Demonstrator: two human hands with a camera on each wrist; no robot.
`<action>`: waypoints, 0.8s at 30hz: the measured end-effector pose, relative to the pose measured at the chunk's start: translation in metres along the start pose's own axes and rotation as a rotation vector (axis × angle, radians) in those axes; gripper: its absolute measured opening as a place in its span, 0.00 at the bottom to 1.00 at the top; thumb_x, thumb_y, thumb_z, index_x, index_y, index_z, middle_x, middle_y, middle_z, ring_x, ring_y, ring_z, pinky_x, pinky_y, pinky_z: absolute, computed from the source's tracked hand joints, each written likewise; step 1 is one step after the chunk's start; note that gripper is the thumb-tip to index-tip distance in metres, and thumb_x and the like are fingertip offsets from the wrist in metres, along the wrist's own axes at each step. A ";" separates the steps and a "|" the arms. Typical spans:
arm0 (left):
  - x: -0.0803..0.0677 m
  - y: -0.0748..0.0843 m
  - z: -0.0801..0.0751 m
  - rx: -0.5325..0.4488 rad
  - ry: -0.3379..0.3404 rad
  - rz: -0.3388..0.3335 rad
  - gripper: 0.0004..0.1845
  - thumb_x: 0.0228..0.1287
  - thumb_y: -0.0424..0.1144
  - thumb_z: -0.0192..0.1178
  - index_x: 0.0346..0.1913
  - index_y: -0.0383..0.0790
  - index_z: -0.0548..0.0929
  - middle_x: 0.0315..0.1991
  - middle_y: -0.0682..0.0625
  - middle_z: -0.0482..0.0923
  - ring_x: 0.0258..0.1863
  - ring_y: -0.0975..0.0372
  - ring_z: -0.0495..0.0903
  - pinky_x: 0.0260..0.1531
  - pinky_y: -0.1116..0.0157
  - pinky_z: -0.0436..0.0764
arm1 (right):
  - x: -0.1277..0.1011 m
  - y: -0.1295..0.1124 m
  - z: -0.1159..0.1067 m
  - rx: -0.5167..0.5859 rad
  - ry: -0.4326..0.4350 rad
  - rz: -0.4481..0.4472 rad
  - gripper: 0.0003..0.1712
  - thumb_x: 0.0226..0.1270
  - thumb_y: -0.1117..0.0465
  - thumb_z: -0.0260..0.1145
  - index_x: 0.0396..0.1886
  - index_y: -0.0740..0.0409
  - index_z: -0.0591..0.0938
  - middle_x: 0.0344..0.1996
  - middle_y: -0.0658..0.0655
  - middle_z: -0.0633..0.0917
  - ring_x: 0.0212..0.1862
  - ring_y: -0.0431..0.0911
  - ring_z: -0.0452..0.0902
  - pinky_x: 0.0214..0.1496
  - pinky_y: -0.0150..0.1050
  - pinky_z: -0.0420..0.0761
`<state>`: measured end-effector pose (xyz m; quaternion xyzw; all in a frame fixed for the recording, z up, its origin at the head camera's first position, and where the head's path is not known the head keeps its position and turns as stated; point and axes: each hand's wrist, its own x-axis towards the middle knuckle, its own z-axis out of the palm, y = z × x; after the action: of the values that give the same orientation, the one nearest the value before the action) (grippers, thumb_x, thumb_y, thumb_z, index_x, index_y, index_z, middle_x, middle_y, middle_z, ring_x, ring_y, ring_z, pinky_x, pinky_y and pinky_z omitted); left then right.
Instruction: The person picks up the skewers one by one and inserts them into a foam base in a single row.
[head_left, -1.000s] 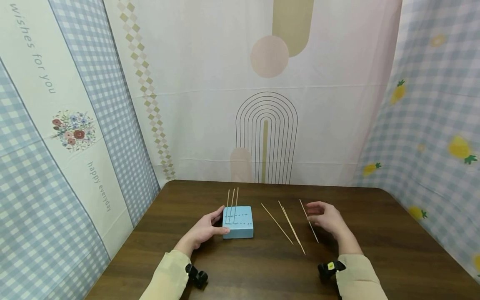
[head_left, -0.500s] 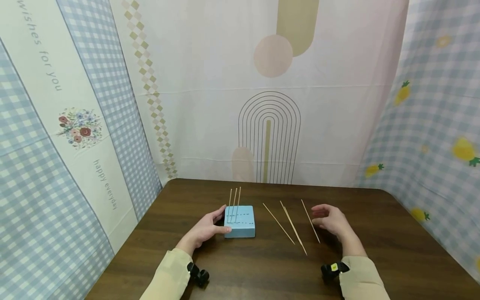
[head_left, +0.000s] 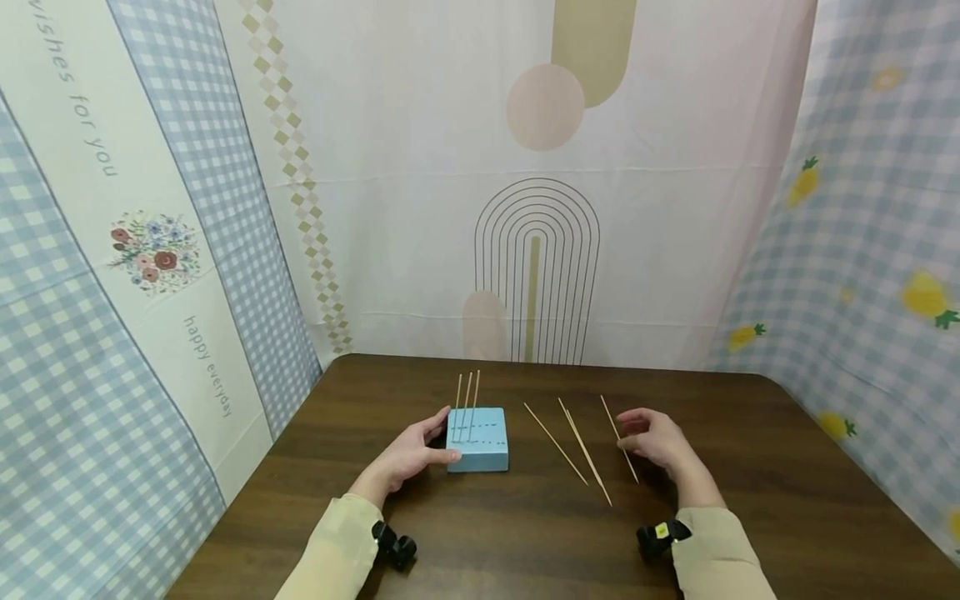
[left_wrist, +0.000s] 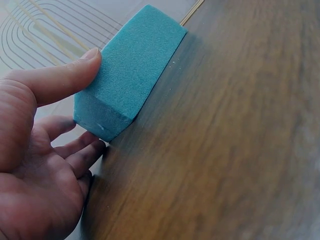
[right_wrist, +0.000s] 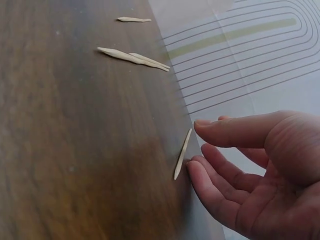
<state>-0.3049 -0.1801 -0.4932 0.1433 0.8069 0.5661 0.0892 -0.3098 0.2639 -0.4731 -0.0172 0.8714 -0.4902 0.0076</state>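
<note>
A light blue foam block (head_left: 477, 439) lies on the dark wooden table (head_left: 750, 467), with three thin wooden skewers (head_left: 467, 398) standing upright in its far left part. My left hand (head_left: 408, 457) grips the block's left near corner. In the left wrist view the thumb (left_wrist: 60, 75) lies on one face of the block (left_wrist: 132, 75) and the fingers curl at the corner below. My right hand (head_left: 652, 437) hovers with relaxed fingers by the rightmost loose skewer (head_left: 607, 412). In the right wrist view a fingertip (right_wrist: 196, 172) is at that skewer (right_wrist: 182, 154), and the thumb is apart above it.
More loose skewers (head_left: 585, 454) lie slantwise between the block and my right hand, and their tips (right_wrist: 132, 56) show in the right wrist view. Patterned cloth backdrops (head_left: 540, 250) close in the table at the back and both sides. Small black cameras sit on both wrists.
My right hand has drifted slightly left, bringing its fingertips to the rightmost skewer. The left hand stays on the block.
</note>
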 end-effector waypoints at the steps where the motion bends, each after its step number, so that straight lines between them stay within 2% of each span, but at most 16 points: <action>1: 0.000 0.001 0.000 -0.001 0.002 -0.001 0.53 0.65 0.39 0.77 0.86 0.36 0.57 0.83 0.34 0.58 0.83 0.42 0.54 0.78 0.41 0.55 | 0.001 0.000 0.000 -0.007 -0.003 -0.003 0.27 0.64 0.73 0.75 0.63 0.73 0.80 0.60 0.76 0.80 0.60 0.66 0.79 0.51 0.48 0.87; 9: 0.001 0.004 -0.001 0.007 0.024 -0.009 0.53 0.65 0.39 0.77 0.86 0.37 0.57 0.83 0.35 0.58 0.83 0.43 0.55 0.78 0.41 0.56 | 0.006 -0.006 0.003 -0.130 0.023 -0.023 0.27 0.59 0.73 0.77 0.60 0.70 0.83 0.56 0.73 0.83 0.61 0.67 0.78 0.56 0.56 0.82; 16: 0.002 0.007 0.000 -0.005 0.032 -0.008 0.53 0.64 0.39 0.78 0.86 0.38 0.58 0.83 0.36 0.58 0.83 0.43 0.55 0.78 0.41 0.55 | 0.009 -0.010 0.004 -0.177 0.058 -0.019 0.28 0.55 0.74 0.78 0.58 0.70 0.84 0.53 0.71 0.84 0.58 0.66 0.79 0.61 0.61 0.78; 20: 0.002 0.006 0.002 -0.014 0.027 -0.009 0.53 0.64 0.39 0.77 0.86 0.38 0.57 0.83 0.35 0.58 0.83 0.42 0.54 0.78 0.40 0.56 | 0.010 -0.006 0.005 -0.183 0.076 0.028 0.27 0.54 0.74 0.77 0.57 0.69 0.84 0.50 0.68 0.84 0.56 0.63 0.79 0.58 0.59 0.78; 24: 0.000 0.004 0.005 -0.022 0.015 -0.011 0.53 0.65 0.38 0.77 0.86 0.37 0.57 0.83 0.34 0.57 0.83 0.41 0.54 0.78 0.40 0.56 | 0.006 -0.004 0.007 -0.176 0.082 0.060 0.27 0.54 0.76 0.73 0.57 0.69 0.84 0.52 0.69 0.83 0.56 0.62 0.78 0.54 0.57 0.80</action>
<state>-0.3025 -0.1741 -0.4913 0.1338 0.8021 0.5754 0.0878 -0.3156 0.2553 -0.4731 0.0285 0.9107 -0.4118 -0.0148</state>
